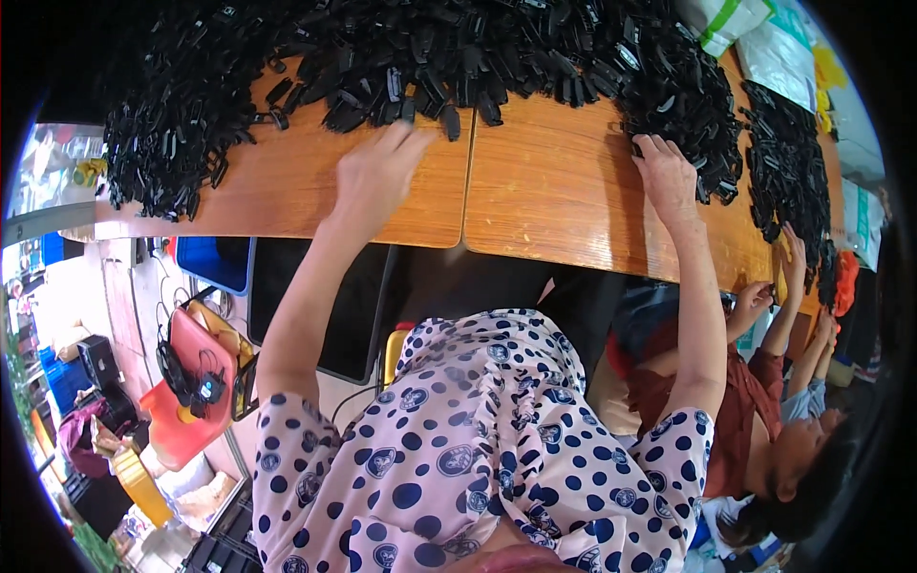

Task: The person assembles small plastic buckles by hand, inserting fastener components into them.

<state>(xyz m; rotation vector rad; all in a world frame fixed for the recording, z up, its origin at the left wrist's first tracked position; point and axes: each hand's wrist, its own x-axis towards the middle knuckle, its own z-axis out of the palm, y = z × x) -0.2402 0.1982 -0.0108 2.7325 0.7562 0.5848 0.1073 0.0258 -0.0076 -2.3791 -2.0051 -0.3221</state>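
Note:
Small, elongated black plastic pieces (544,57) lie in a deep heap along the far side of the wooden table (554,191). My left hand (377,172) reaches to the near edge of this heap, left of the seam between the tabletops; its fingertips are smeared by motion, so what they hold, if anything, is unclear. At the heap's right part, my right hand (666,177) has its fingers bent down and drawn together. A dark bit shows by those fingertips, too hidden to make out.
Co-workers' hands (791,258) are at the same table on my right, beside another black heap (788,162). White bags (774,57) rest at the far right. On the left stand a red stool (196,372) with black cabled things and a blue bin (212,263).

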